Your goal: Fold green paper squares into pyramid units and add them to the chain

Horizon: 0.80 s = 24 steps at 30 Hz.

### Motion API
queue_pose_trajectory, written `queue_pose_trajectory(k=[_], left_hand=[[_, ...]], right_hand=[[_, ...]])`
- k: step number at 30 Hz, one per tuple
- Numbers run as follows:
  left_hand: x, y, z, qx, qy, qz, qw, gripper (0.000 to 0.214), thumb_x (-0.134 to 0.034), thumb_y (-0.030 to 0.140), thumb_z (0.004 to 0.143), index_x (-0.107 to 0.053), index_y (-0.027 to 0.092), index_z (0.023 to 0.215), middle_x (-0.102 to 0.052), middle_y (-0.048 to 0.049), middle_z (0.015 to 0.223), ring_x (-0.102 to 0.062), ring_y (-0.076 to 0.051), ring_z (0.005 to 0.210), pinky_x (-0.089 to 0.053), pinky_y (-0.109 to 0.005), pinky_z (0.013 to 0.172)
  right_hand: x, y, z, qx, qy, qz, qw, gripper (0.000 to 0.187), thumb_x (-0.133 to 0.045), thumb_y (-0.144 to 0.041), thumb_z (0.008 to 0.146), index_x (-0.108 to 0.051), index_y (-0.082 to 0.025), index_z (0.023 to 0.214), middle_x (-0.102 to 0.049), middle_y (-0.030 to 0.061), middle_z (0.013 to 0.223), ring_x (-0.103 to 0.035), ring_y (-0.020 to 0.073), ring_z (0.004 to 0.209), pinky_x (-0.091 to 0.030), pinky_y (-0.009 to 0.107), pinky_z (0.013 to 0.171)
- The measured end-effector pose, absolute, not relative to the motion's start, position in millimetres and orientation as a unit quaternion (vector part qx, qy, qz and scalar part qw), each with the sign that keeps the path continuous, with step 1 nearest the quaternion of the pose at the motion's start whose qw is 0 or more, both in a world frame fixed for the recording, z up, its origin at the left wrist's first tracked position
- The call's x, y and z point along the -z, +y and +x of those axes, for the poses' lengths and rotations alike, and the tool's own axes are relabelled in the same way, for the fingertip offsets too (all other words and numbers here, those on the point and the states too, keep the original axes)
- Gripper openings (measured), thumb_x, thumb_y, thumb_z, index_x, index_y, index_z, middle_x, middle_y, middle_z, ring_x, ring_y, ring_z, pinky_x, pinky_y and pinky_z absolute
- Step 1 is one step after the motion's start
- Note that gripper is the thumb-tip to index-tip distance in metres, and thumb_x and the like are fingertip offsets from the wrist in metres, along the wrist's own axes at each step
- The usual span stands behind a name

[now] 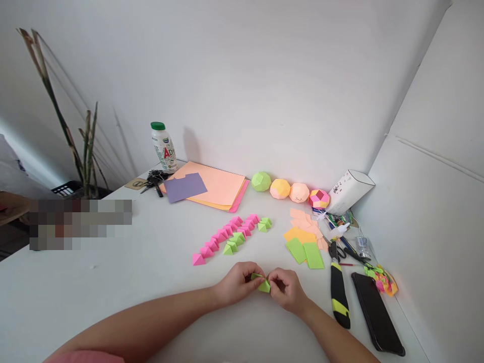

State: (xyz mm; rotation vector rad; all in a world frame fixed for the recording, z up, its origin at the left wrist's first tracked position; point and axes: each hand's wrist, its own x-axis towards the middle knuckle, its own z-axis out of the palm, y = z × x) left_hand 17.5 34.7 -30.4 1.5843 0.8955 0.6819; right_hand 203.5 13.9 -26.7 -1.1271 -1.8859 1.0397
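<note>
My left hand (237,283) and my right hand (288,289) meet low over the white table (113,282), both pinching a small folded green paper piece (263,286) between their fingertips. Just beyond them lies a row of folded pink paper units (223,237) with several green units (235,242) beside it. Flat green paper squares (305,253) and orange squares (302,224) lie to the right of my hands.
Against the wall stand a green paper ball (260,181), two orange balls (280,189), a pink-yellow ball (318,198), a white box (350,191), coloured sheets (212,187), a bottle (164,147) and keys (153,179). At right lie a black-yellow cutter (339,295), scissors (340,250), a phone (376,312).
</note>
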Motion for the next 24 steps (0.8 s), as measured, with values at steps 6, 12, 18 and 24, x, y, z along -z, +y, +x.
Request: queue_pose_trajectory(k=[6,12,18,24], left_hand=[[29.0,33.9,17.3,-0.282,0.385,0.676,0.561,0.014,-0.051,0.021,0.077,-0.062,0.013,0.075,-0.049,0.0028,0.061,-0.036,-0.009,0.054,-0.030,-0.020,0.049],[27.6,32.5,17.5,-0.274,0.386,0.684,0.555,0.013,-0.050,0.020,0.076,-0.061,0.013,0.075,-0.049,0.0027,0.061,-0.036,-0.009,0.053,-0.030,-0.020,0.049],[27.5,32.2,17.6,-0.293,0.395,0.679,0.545,0.013,-0.050,0.022,0.079,-0.059,0.015,0.075,-0.047,0.0038,0.060,-0.035,-0.009,0.053,-0.030,-0.020,0.048],[28.0,32.1,17.0,-0.312,0.384,0.658,0.568,0.013,-0.051,0.025,0.080,-0.057,0.015,0.073,-0.048,0.0039,0.058,-0.038,-0.008,0.051,-0.031,-0.019,0.047]], right_hand=[[25.7,13.0,203.2,-0.394,-0.731,-0.437,0.346,0.008,-0.047,-0.015,0.069,-0.044,-0.019,0.063,-0.041,-0.0050,0.052,-0.034,0.0085,0.045,-0.027,0.020,0.043],[26.0,12.7,203.7,-0.374,-0.742,-0.434,0.347,0.009,-0.048,-0.015,0.069,-0.044,-0.019,0.062,-0.039,-0.0057,0.052,-0.033,0.0081,0.045,-0.026,0.020,0.043],[25.6,12.2,203.8,-0.422,-0.727,-0.427,0.334,0.007,-0.048,-0.019,0.076,-0.049,-0.018,0.069,-0.043,-0.0049,0.052,-0.037,0.0092,0.046,-0.030,0.021,0.044],[27.0,13.8,203.0,-0.437,-0.704,-0.457,0.324,0.013,-0.053,-0.026,0.080,-0.052,-0.018,0.070,-0.047,-0.0041,0.053,-0.040,0.0092,0.044,-0.032,0.021,0.043]])
